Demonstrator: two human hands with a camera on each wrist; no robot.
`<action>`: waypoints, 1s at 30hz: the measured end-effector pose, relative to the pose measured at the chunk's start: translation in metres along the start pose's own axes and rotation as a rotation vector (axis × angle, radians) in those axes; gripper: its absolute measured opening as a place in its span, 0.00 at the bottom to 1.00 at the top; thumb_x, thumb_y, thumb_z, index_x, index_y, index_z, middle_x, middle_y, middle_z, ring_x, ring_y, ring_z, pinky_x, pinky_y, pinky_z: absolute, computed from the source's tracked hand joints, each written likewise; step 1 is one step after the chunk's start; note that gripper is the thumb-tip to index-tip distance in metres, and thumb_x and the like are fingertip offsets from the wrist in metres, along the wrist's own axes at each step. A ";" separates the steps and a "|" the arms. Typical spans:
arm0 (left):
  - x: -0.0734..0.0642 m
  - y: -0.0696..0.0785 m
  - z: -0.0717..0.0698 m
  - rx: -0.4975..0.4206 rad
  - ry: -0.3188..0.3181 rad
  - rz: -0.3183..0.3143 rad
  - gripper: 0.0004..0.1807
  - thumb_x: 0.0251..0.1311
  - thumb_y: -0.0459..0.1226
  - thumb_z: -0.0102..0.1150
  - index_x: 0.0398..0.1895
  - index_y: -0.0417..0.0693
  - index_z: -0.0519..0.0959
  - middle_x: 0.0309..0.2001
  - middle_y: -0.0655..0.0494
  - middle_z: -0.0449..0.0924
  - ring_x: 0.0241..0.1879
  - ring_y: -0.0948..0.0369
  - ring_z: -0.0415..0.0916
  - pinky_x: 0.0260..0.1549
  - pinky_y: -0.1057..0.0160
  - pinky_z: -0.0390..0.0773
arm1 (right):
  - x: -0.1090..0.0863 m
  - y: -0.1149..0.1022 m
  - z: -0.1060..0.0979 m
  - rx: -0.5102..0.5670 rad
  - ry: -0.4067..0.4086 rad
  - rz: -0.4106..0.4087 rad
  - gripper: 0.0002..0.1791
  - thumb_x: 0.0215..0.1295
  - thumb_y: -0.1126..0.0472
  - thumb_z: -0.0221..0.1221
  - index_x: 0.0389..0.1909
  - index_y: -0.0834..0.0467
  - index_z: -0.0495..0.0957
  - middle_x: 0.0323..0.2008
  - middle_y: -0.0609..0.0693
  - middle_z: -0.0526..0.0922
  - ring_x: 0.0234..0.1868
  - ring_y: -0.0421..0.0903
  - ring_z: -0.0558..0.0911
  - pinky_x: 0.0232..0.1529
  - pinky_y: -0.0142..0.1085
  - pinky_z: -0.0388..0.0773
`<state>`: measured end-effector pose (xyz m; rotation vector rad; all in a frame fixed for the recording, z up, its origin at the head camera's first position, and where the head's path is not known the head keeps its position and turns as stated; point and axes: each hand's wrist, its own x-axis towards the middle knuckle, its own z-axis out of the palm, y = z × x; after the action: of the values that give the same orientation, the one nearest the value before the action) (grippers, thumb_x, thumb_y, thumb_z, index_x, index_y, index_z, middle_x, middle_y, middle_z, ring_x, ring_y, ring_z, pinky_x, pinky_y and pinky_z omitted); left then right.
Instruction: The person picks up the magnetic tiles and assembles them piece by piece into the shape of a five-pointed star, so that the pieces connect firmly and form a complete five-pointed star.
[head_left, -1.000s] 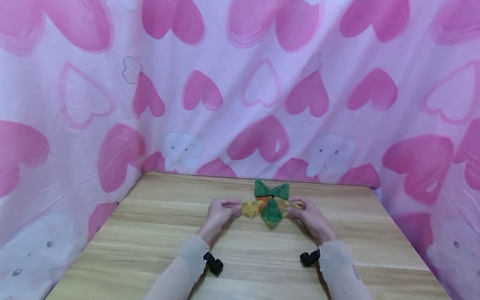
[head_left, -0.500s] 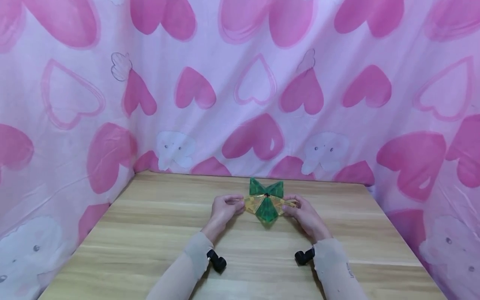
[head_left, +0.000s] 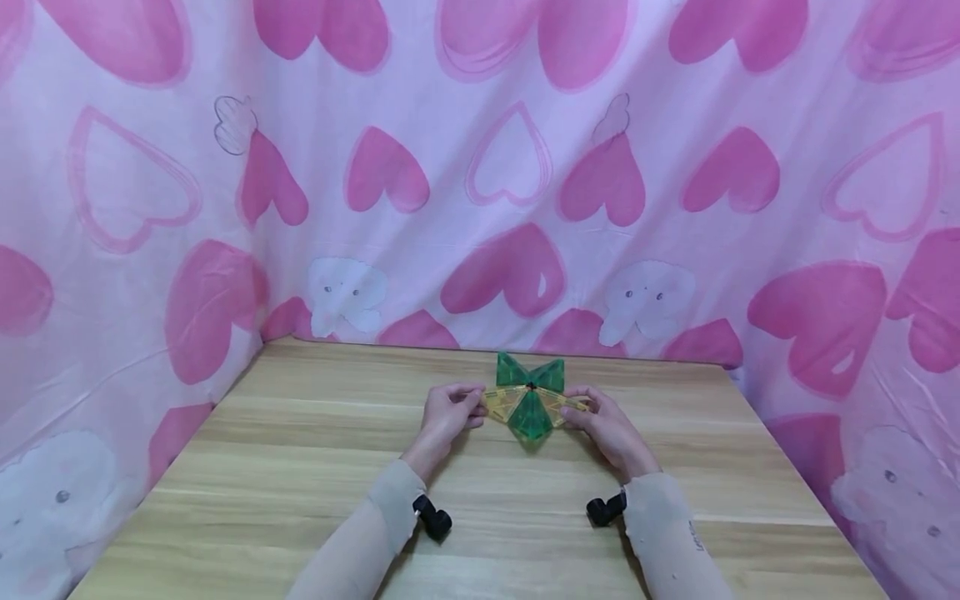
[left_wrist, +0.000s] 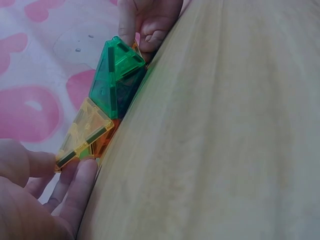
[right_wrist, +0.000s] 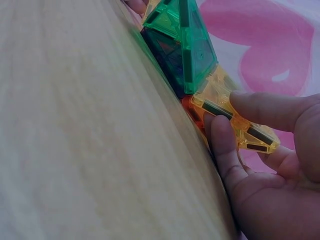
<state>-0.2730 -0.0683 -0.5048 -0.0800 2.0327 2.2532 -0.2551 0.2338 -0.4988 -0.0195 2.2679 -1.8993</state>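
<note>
A structure of translucent magnetic tiles stands on the table between both hands. Its front is a green kite-shaped section (head_left: 531,419), and behind it two green pointed pieces (head_left: 512,371) spread like wings. On the left, my left hand (head_left: 448,412) pinches the outer corner of a yellow magnetic tile (left_wrist: 82,130), whose inner edge lies against the green section. Thumb and fingers of my right hand (head_left: 609,425) grip another yellow magnetic tile (right_wrist: 225,107) on the opposite side. Low down beneath the yellow tiles, orange tiles (right_wrist: 192,112) show in the wrist views.
The wood-grain table (head_left: 337,483) reaches back to a pink curtain (head_left: 495,167) printed with hearts, which also hangs along both sides. A small black camera (head_left: 433,518) is strapped to the left wrist and another black camera (head_left: 606,510) to the right.
The left yellow tile has turned and moved in against the green section, covering the orange that showed there in the head view. The right hand keeps its grip. The head view has shifted slightly.
</note>
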 end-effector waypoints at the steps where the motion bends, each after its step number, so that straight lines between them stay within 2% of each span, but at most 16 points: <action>1: -0.001 0.000 0.000 0.001 0.004 -0.005 0.11 0.79 0.29 0.64 0.57 0.34 0.89 0.45 0.38 0.91 0.37 0.55 0.91 0.41 0.57 0.93 | 0.000 0.001 0.000 0.006 0.000 0.003 0.24 0.81 0.62 0.66 0.71 0.65 0.73 0.55 0.58 0.82 0.50 0.48 0.85 0.53 0.37 0.83; 7: -0.003 0.001 -0.002 -0.010 0.012 -0.037 0.10 0.78 0.28 0.65 0.56 0.35 0.89 0.44 0.40 0.91 0.38 0.54 0.91 0.40 0.57 0.93 | -0.003 0.001 0.000 -0.003 -0.011 0.013 0.25 0.80 0.62 0.66 0.72 0.64 0.73 0.55 0.57 0.81 0.50 0.49 0.84 0.53 0.37 0.81; 15: -0.005 0.007 -0.002 -0.028 -0.009 -0.072 0.11 0.78 0.29 0.65 0.58 0.35 0.88 0.45 0.41 0.91 0.37 0.57 0.91 0.40 0.57 0.93 | -0.007 -0.003 -0.001 -0.006 -0.010 0.020 0.26 0.80 0.61 0.67 0.72 0.64 0.73 0.54 0.55 0.81 0.49 0.47 0.83 0.52 0.37 0.81; 22: -0.007 0.006 -0.003 -0.033 -0.033 -0.074 0.14 0.79 0.30 0.65 0.61 0.34 0.87 0.47 0.40 0.91 0.37 0.58 0.91 0.39 0.58 0.93 | -0.010 -0.002 -0.001 -0.014 -0.001 0.025 0.26 0.80 0.60 0.68 0.72 0.63 0.74 0.55 0.56 0.77 0.48 0.48 0.83 0.51 0.37 0.81; 27: -0.006 0.007 -0.005 -0.036 -0.014 -0.079 0.17 0.79 0.35 0.67 0.64 0.34 0.85 0.47 0.39 0.92 0.40 0.53 0.92 0.38 0.58 0.93 | -0.007 -0.002 -0.002 -0.005 -0.015 0.016 0.30 0.81 0.60 0.67 0.77 0.62 0.70 0.65 0.61 0.77 0.53 0.50 0.85 0.55 0.37 0.82; 30: -0.004 0.009 -0.009 0.003 0.033 -0.074 0.19 0.78 0.39 0.69 0.64 0.38 0.85 0.48 0.40 0.92 0.43 0.50 0.92 0.38 0.58 0.93 | -0.007 -0.004 -0.004 -0.042 -0.015 0.033 0.34 0.83 0.56 0.65 0.83 0.59 0.64 0.72 0.64 0.77 0.54 0.53 0.87 0.56 0.38 0.83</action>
<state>-0.2704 -0.0781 -0.4968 -0.1892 2.0144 2.2188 -0.2496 0.2374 -0.4935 -0.0021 2.2831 -1.8295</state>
